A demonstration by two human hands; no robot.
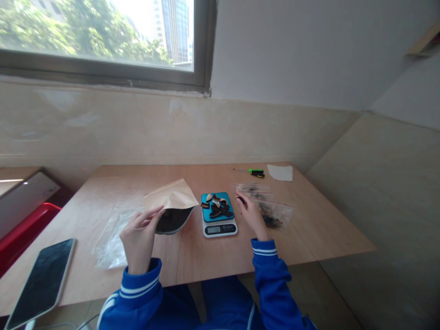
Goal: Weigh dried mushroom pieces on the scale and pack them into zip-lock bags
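Observation:
My left hand (140, 233) pinches the near edge of a brown paper sheet or bag (172, 195), which lies over part of a dark tray (173, 221). Right of it stands a white scale (220, 229) with a blue top (205, 214) that bears several dark and pale dried pieces (220, 208). My right hand (250, 213) is just right of the scale, fingers pinched on a small dark piece (241, 200). Beside and partly behind that hand lie clear zip bags (285, 211) with dark and brown contents.
Crumpled clear plastic (115, 243) lies at the left, with a tablet (43, 275) at the table's (326, 233) near left corner. Screwdrivers (256, 173) and a white paper piece (280, 173) lie at the back right. A red chair (27, 231) stands at the left.

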